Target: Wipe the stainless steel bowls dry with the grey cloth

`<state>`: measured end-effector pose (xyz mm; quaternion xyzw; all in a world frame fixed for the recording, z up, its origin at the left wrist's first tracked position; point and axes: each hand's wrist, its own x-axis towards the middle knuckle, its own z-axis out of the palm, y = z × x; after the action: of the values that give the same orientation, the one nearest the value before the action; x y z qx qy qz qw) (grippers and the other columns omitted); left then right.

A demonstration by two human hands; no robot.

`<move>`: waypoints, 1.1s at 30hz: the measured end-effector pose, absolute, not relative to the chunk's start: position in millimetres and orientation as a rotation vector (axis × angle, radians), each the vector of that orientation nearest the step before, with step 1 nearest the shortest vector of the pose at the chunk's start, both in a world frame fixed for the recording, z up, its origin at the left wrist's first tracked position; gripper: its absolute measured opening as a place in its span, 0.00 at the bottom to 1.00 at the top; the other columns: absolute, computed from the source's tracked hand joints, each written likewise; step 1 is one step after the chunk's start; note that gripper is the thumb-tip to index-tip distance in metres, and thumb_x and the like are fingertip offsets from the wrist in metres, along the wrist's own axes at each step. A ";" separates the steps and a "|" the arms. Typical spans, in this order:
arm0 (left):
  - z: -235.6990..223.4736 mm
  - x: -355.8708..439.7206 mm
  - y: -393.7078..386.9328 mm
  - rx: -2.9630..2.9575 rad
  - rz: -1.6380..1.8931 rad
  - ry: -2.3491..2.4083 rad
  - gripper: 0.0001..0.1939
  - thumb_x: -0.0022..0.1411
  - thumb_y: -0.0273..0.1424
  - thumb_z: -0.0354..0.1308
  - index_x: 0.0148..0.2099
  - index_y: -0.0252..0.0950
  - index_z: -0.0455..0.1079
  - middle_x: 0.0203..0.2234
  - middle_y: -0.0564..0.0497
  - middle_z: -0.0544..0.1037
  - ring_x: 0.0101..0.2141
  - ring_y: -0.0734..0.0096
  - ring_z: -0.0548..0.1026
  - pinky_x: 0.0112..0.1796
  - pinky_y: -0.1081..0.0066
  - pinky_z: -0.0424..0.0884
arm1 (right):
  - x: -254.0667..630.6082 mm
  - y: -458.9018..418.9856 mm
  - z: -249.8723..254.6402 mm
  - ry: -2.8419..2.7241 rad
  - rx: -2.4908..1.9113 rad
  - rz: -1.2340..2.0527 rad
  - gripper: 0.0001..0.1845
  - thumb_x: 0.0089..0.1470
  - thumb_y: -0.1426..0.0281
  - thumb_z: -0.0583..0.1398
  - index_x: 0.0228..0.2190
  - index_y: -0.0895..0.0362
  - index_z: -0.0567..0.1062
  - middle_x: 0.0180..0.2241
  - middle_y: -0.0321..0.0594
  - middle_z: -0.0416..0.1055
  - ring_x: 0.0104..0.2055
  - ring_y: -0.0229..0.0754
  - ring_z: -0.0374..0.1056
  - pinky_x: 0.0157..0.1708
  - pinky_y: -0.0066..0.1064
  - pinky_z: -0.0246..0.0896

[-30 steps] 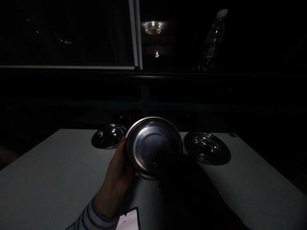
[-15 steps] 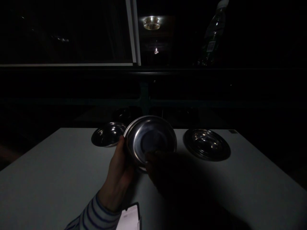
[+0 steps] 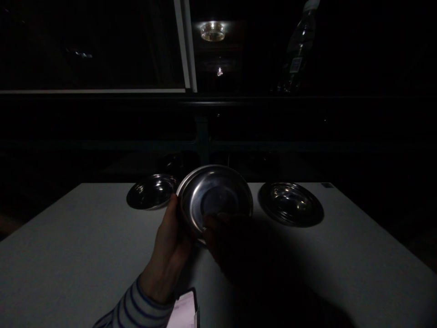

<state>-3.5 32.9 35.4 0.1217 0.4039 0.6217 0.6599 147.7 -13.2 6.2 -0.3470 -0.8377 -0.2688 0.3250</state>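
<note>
A shiny metal bowl (image 3: 221, 182) is held tilted up above the middle of the table. A pale rim runs along its left edge; whether this is a second bowl I cannot tell. My left hand (image 3: 170, 237) grips the bowl at its left side, thumb on the rim. In deep shadow, my right hand (image 3: 225, 237) reaches across the lower part of the bowl with curled fingers against its surface. Anything between those fingers is hidden by the dark. Beside the left hand, a metal bowl (image 3: 150, 191) rests on the table.
Several stacked metal bowls or dishes (image 3: 290, 205) lie at the right on the pale table (image 3: 85, 250). A lit phone (image 3: 184, 310) sits near the front, by the striped left sleeve (image 3: 139, 305). Behind are a window frame (image 3: 186, 45) and a clear plastic bottle (image 3: 300, 45).
My right fingers have shifted slightly left on the bowl. The surroundings sit slightly further left in view; the left hand keeps its grip.
</note>
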 end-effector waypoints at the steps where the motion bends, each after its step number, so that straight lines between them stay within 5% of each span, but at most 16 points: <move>1: 36.0 -3.4 32.5 0.274 1.410 0.912 0.13 0.63 0.32 0.49 0.37 0.32 0.73 0.23 0.50 0.78 0.23 0.72 0.75 0.25 0.75 0.73 | 147.2 -13.4 5.5 -2.193 -0.909 -0.708 0.14 0.60 0.71 0.50 0.42 0.55 0.73 0.48 0.39 0.71 0.48 0.44 0.65 0.44 0.39 0.59; 27: 37.8 0.0 29.6 0.270 1.377 0.912 0.13 0.64 0.33 0.48 0.39 0.32 0.72 0.23 0.50 0.79 0.23 0.72 0.76 0.25 0.74 0.74 | 143.3 -23.4 9.3 -2.166 -0.986 -0.669 0.14 0.59 0.72 0.50 0.42 0.55 0.73 0.47 0.41 0.71 0.49 0.44 0.64 0.47 0.40 0.58; 33: 27.6 -3.1 32.2 0.260 1.326 0.849 0.15 0.61 0.36 0.52 0.46 0.34 0.71 0.27 0.49 0.80 0.27 0.69 0.76 0.28 0.73 0.74 | 142.4 -27.8 15.5 -2.171 -1.034 -0.660 0.14 0.59 0.71 0.52 0.45 0.57 0.71 0.47 0.45 0.71 0.50 0.44 0.64 0.47 0.39 0.59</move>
<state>-3.1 32.2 27.6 0.1164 0.3809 0.5949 0.6982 142.4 -27.8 15.5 -0.3931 -0.8252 -0.2508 0.3186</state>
